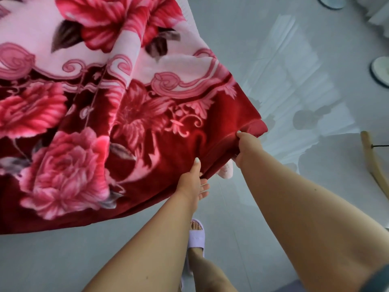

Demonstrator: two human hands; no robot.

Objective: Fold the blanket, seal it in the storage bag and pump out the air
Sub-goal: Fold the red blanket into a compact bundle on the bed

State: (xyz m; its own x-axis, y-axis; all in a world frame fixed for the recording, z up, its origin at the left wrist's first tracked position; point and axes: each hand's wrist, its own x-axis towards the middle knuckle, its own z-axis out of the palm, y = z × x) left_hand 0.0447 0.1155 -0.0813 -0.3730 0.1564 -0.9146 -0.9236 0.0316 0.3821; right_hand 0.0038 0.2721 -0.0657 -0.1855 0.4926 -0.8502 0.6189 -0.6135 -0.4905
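A thick red and pink floral blanket fills the left and centre of the head view, lifted off the floor and stretched toward me. My right hand grips its dark red corner hem, thumb on top. Just below and to the left, my left hand pinches the same edge, thumb over the fabric and fingers underneath. A clear plastic storage bag lies flat on the grey floor to the right of the blanket.
My foot in a lilac slipper stands on the grey floor below the hands. A wooden leg slants in at the right edge. Round white discs and pale furniture sit at the upper right.
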